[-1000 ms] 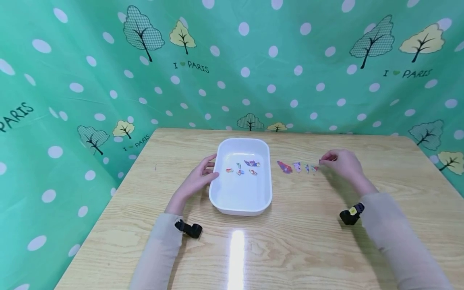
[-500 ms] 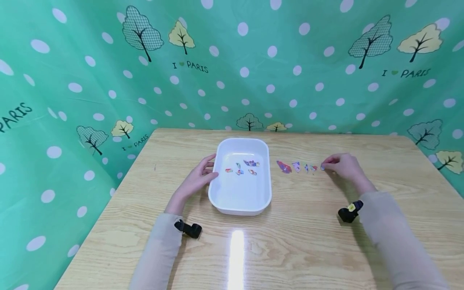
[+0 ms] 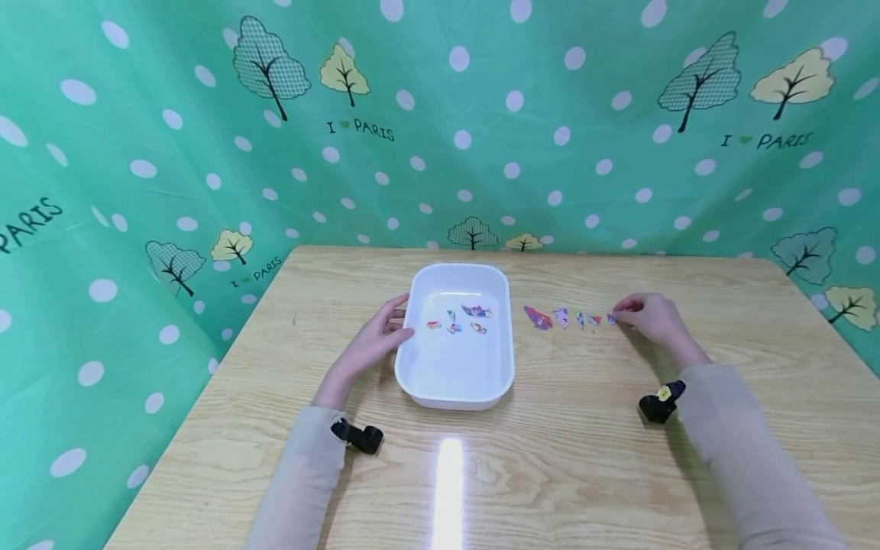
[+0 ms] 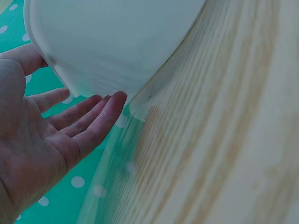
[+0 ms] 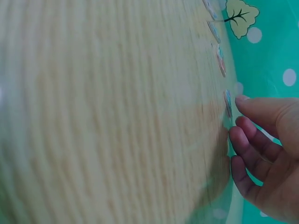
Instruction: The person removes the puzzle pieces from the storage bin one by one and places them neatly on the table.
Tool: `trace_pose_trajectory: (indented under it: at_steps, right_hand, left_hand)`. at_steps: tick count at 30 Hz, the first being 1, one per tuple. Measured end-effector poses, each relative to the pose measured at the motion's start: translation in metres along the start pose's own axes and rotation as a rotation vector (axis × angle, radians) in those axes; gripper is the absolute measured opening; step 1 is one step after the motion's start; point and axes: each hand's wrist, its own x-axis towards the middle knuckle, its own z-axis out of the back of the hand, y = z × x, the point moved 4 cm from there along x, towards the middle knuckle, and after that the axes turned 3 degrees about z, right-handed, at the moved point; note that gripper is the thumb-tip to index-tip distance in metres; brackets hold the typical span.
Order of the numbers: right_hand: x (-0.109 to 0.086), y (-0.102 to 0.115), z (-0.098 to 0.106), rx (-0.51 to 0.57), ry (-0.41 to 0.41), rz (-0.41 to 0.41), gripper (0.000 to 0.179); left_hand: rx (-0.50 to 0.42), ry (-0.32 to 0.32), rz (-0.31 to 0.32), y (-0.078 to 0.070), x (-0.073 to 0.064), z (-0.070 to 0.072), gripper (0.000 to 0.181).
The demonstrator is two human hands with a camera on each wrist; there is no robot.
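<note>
My left hand (image 3: 374, 336) rests against the left side of a white plastic tray (image 3: 457, 382), thumb at its rim. In the left wrist view the left fingers (image 4: 100, 119) lie mostly straight by the tray's outer wall (image 4: 117, 51). Several small, colourful, irregular flat pieces (image 3: 477, 312) lie inside the tray. To its right, more such pieces form a row on the table, starting with a larger red-purple piece (image 3: 538, 318). My right hand (image 3: 651, 317) is at the row's right end, beside a small blue piece (image 5: 228, 102) lying on the wood; its fingers are loosely bent, holding nothing visible.
The light wooden table (image 3: 564, 473) reaches back to a green dotted curtain (image 3: 440, 153) with tree prints. A black wrist camera (image 3: 360, 437) sits on the left forearm and another black wrist camera (image 3: 660, 405) on the right. A bright reflection crosses the front of the table.
My right hand has set the small blue piece down at the row's right end and eased slightly back from it. The left hand and the tray have stayed in place.
</note>
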Motion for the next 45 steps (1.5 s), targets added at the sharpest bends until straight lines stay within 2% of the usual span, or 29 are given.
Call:
trace_pose_trajectory:
  at_steps: [6, 13, 27, 35, 40, 45]
  right_hand:
    - [0.0, 0.007, 0.003, 0.026, -0.029, 0.029, 0.027]
    - [0.004, 0.04, 0.005, 0.005, -0.062, 0.119, 0.027]
    - [0.021, 0.111, -0.006, 0.026, 0.004, 0.215, 0.03]
    - [0.024, 0.143, -0.022, 0.068, 0.032, 0.262, 0.031]
    - [0.024, 0.162, -0.033, 0.078, 0.03, 0.302, 0.025]
    - [0.025, 0.178, -0.042, 0.06, 0.053, 0.33, 0.024]
  left_hand:
    - [-0.008, 0.004, 0.004, 0.0, 0.0, 0.0, 0.063]
    - [-0.014, 0.003, 0.002, 0.0, 0.0, 0.0, 0.063]
    - [-0.006, 0.0, -0.001, 0.001, 0.0, 0.001, 0.064]
    - [-0.005, -0.001, -0.001, 0.0, 0.0, 0.0, 0.063]
    - [-0.003, -0.005, -0.002, 0.0, 0.0, 0.0, 0.063]
    - [-0.019, 0.002, -0.012, 0.012, 0.008, 0.0, 0.064]
